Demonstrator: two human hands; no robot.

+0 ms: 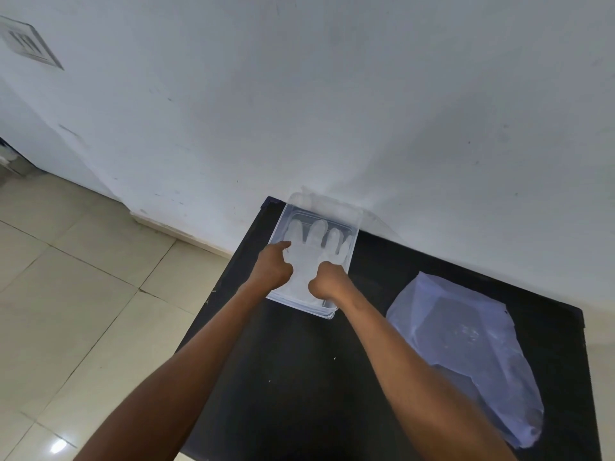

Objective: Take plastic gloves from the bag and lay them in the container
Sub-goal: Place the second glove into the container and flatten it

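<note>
A clear plastic container [355, 217] stands at the far left corner of the black table. A translucent plastic glove [314, 237] lies flat inside it, fingers pointing toward the wall. My left hand [273, 266] is in the container with its index finger stretched out onto the glove's left side. My right hand [327, 282] presses down on the glove's near right part, fingers curled under so its grip is hidden. The crumpled translucent plastic bag [466, 347] lies on the table to the right, apart from both hands.
The black table [293, 377] stands against a white wall [332, 111]. Its left edge drops to a beige tiled floor [73, 311]. A vent grille [28, 43] is on the wall at the upper left.
</note>
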